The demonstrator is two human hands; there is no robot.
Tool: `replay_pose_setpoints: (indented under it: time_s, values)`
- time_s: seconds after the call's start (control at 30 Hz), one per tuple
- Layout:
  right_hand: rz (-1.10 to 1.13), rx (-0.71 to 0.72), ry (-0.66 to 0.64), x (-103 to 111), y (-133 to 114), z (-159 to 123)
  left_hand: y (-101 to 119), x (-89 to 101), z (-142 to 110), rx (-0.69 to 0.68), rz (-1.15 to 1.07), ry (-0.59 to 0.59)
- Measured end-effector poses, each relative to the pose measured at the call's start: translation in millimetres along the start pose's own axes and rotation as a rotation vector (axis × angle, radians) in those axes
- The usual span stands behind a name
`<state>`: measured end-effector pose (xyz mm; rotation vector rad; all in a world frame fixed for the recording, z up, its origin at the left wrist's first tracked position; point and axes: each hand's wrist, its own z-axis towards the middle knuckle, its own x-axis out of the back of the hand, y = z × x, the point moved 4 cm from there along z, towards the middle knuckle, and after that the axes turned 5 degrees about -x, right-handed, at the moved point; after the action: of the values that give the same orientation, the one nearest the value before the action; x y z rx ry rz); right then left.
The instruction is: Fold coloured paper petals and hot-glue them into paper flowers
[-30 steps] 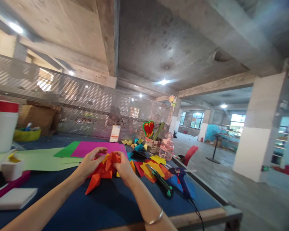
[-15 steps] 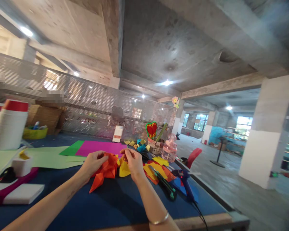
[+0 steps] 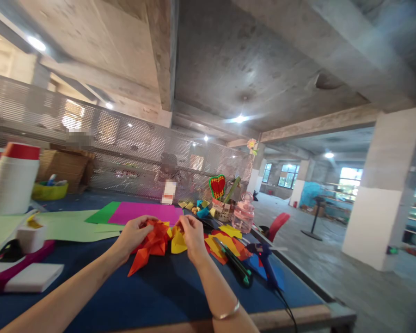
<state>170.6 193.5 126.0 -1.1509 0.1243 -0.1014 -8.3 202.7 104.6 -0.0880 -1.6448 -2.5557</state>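
Note:
My left hand [image 3: 138, 234] is closed on an orange folded-paper piece [image 3: 153, 243] with pointed petals, one long point hanging toward the table. Just to its right, my right hand [image 3: 192, 235] pinches a yellow folded-paper piece [image 3: 178, 241] between thumb and fingers. The two paper pieces meet or nearly meet between my hands; whether they are joined I cannot tell. Beyond the hands lies a sheet of magenta paper [image 3: 145, 212], over a green sheet [image 3: 102, 213]. Right of my right hand are loose yellow and orange paper pieces [image 3: 230, 244] with a utility knife [image 3: 236, 262] on them.
A blue glue gun [image 3: 267, 266] with a cord stands near the table's right edge. A pink bottle [image 3: 243, 215] and a small basket [image 3: 223, 210] are behind it. At left are stacked white cups [image 3: 15, 180] and a white box [image 3: 34, 277]. Perforated metal screen [image 3: 131, 162] backs the table.
Both hands stay almost in place, still gripping the orange and yellow paper. The view has shifted very slightly; nothing else visibly moved.

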Motion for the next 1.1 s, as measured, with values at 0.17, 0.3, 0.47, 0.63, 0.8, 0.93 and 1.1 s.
replay_pose_setpoints:
  time_s: [0.17,0.3,0.47,0.63,0.8,0.93,1.1]
  values:
    - [0.029,0.053,0.000,-0.2,-0.2,0.2,0.6,-1.7,-2.1,0.029,-0.032,-0.010]
    - [-0.048,0.076,-0.078,-4.9,-5.4,-2.7,1.6,-2.9,-3.0,0.046,-0.075,-0.007]
    - [-0.026,0.062,-0.086,-6.5,-8.0,-4.7,6.4,-2.4,-3.3,0.031,-0.088,0.014]
    - [0.060,0.003,-0.063,-6.4,-7.1,-6.0,8.3,-2.1,-4.6,0.054,-0.065,0.021]
    - [0.041,0.046,0.023,-2.7,-7.1,-4.3,7.7,-2.7,-5.6,0.085,-0.051,0.017]
    - [-0.010,0.081,0.029,-0.9,-2.8,-1.3,10.1,-1.4,-5.8,0.080,-0.034,0.035]
    - [-0.145,0.086,-0.030,-3.2,-4.6,-4.6,7.9,-0.8,-4.6,0.084,-0.059,0.033]
